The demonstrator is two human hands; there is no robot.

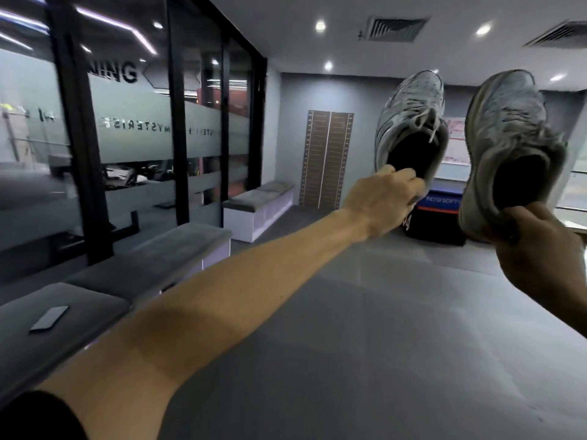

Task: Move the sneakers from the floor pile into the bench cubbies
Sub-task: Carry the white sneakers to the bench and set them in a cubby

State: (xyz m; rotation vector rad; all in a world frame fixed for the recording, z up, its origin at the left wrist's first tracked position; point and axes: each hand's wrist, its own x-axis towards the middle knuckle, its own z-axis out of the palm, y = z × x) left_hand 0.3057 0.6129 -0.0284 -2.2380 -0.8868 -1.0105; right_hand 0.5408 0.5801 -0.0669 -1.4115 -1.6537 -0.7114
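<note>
Hands are gripping one grey sneaker each by the heel: left hand [386, 201] is holding the left sneaker [413, 122], right hand [536, 249] the right sneaker [511, 147], both raised right of the bench [178, 252].

Two sneakers [409, 122]; two hands [384, 204]; two benches [257, 198]; one phone [49, 318].

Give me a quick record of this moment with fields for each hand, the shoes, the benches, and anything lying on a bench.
left hand: left hand grips left sneaker at the heel collar
right hand: right hand grips right sneaker at the heel
sneakers: both held up in the air, toes pointing up, apart
benches: near bench and far bench along the glass wall, grey cushions, white cubbies below
on bench: phone lies flat on the near cushion
</note>
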